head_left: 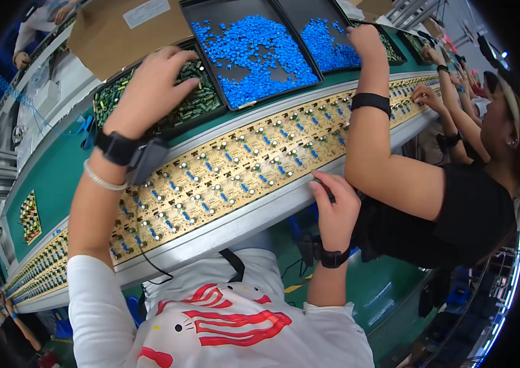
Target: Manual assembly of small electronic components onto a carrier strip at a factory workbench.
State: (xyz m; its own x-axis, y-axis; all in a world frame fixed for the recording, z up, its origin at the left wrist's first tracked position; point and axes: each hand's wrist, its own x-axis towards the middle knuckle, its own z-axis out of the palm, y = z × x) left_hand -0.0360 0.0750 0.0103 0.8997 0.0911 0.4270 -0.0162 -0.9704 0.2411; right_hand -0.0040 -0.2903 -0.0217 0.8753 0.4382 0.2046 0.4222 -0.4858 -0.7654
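Note:
My left hand (155, 83) is over a black tray of green cylindrical capacitors (195, 100), its thumb and fingers apart. Below it, long panels of tan circuit boards (229, 161) run along the line, with blue parts and small round capacitors standing in them. My right hand (339, 208) is at the near metal rail (290, 195), thumb and forefinger drawn together. A small dark piece seems to show at those fingertips, too small to name. Black bands circle both my wrists.
Two black trays of blue disc-like components (260, 52) stand beyond the boards. A co-worker's hand (367, 42) reaches into the right one, the arm crossing the line. Cardboard (110, 37) lies behind the capacitor tray. A small loose board (29, 218) rests on the green surface, left.

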